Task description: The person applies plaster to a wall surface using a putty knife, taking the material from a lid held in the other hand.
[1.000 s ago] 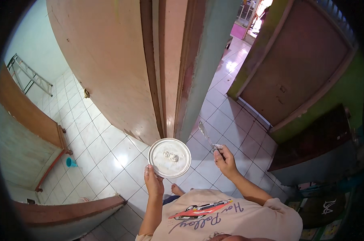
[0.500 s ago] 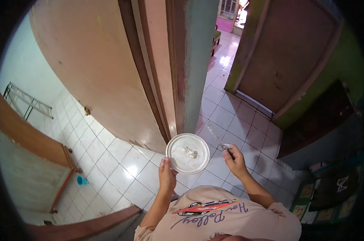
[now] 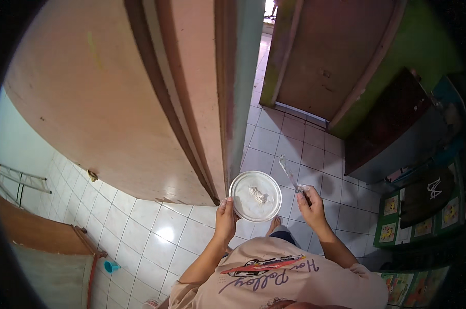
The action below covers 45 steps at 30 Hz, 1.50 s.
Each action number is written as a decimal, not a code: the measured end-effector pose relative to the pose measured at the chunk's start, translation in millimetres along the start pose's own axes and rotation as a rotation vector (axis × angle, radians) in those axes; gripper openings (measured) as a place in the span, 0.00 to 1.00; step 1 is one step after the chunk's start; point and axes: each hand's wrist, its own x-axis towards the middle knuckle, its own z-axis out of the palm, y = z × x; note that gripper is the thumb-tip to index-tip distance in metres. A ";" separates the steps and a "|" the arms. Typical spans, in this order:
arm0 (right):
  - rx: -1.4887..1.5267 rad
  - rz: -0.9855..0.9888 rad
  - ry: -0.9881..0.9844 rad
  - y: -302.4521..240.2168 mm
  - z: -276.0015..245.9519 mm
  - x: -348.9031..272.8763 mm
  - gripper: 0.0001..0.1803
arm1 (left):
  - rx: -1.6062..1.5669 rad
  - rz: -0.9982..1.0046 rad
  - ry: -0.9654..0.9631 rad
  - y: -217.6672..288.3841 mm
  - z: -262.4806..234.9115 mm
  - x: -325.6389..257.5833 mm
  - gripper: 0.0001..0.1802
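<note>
My left hand (image 3: 225,220) grips the left rim of a round white lid (image 3: 242,204) held level in front of me. A lump of white paste (image 3: 257,194) sits near the middle of the lid. My right hand (image 3: 312,210) is closed around the short handle of a thin putty knife (image 3: 287,171), apart from the lid on its right. The knife's blade points up and away and is smeared with white. White smudges show on my right fingers.
A wide tan door (image 3: 109,103) stands ajar ahead on the left, beside a pink and blue-green door frame (image 3: 243,77). At right are a dark cabinet (image 3: 385,126) and green boxes (image 3: 390,219). On the tiled floor are a blue cup (image 3: 111,266) and a ladder (image 3: 22,179).
My view has turned, so the doors and cabinet sit further left. The putty knife's blade, blurred before, now stands more upright. Both hands keep their holds, and my foot now shows below the lid.
</note>
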 end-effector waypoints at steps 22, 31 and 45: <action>-0.197 0.035 0.108 30.3 -75.4 29.2 0.14 | -0.048 -0.008 -0.044 -30.3 67.5 86.9 0.15; -0.080 0.198 0.349 55.5 -107.9 73.0 0.14 | 0.061 -0.072 -0.230 -43.0 193.3 218.6 0.21; -0.072 0.218 0.520 32.5 -94.9 268.5 0.13 | 0.094 -0.148 -0.385 48.1 269.3 406.8 0.16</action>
